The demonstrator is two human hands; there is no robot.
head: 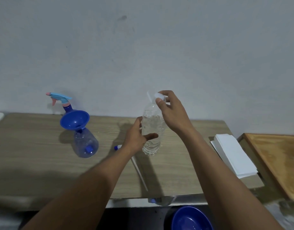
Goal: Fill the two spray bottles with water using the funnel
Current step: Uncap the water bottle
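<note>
The left hand (137,136) grasps a clear water bottle (152,128) around its middle, thumb across the front and fingers curled round the far side. The bottle stands upright near the centre of the wooden surface (35,163), with water showing in it. The right hand (172,113) reaches over the top and pinches the white cap (160,96) between thumb and fingertips. The top is blurred, so it cannot be told whether the cap sits on the neck or is just off it. To the left, well apart from the hands, a clear spray bottle (85,144) stands open with the blue funnel (74,120) seated in its neck, the funnel's bowl leaning to the left. Just behind the funnel stands the second spray bottle (67,109), dark blue and mostly hidden, its light-blue and pink trigger head (59,97) screwed on and pointing left. A thin white tube (139,173) lies on the surface beneath the left forearm, running toward the near edge, with a small blue and white piece (118,147) beside the wrist — too hidden to tell more. At the right end lies a stack of white sheets (232,156), and beside it a wooden tray (275,163). A blue bowl (191,219) sits below the near edge.
</note>
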